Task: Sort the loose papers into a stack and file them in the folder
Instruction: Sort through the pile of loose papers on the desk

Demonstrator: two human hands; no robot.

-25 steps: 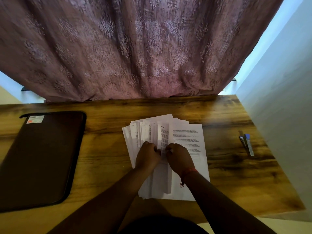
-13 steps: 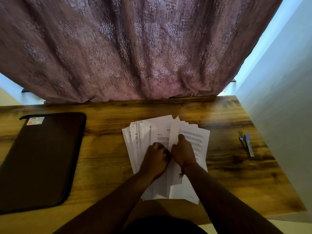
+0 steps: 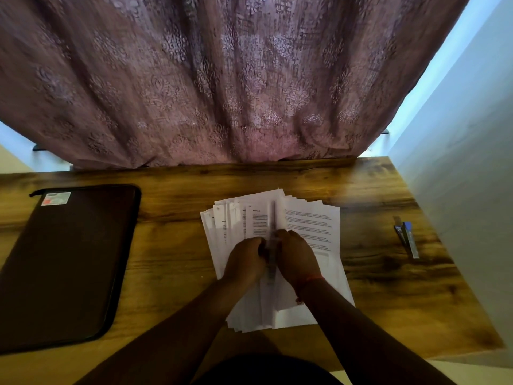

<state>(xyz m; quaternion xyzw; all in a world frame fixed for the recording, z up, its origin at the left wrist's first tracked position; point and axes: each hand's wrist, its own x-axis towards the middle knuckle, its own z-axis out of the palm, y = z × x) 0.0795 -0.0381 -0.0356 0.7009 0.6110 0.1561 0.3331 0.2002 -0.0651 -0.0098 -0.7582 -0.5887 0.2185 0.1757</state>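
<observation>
Head camera, 1 moment, 1 person at a wooden desk [image 3: 172,262].

Item 1: loose papers [image 3: 308,226], white printed sheets, fanned in an untidy spread at the middle of the desk, overlapping one another, their far edges stepped like a hand of cards. The sheet at the right of the fan lay uppermost and showed lines of text.

Item 2: left hand [image 3: 245,261], resting on the left part of the fan, fingers curled toward the middle. It pinched the edge of 1 sheet [image 3: 271,262] that stood up on edge, blurred, between the 2 hands.

Item 3: right hand [image 3: 297,258], resting on the right part of the fan, just beside the left hand, fingers curled onto the same upright sheet from the other side. A red thread [image 3: 309,282] circled its wrist. Both hands sat over the middle of the papers, with sheets showing beyond them on every side.

Item 4: folder [image 3: 63,262], dark, zipped, closed, flat on the desk's left side, well apart from the papers, a small label at its far left corner.

Item 5: stapler [image 3: 406,238], blue and silver, near the desk's right edge.

Item 6: patterned curtain [image 3: 222,79], hanging behind the desk.
</observation>
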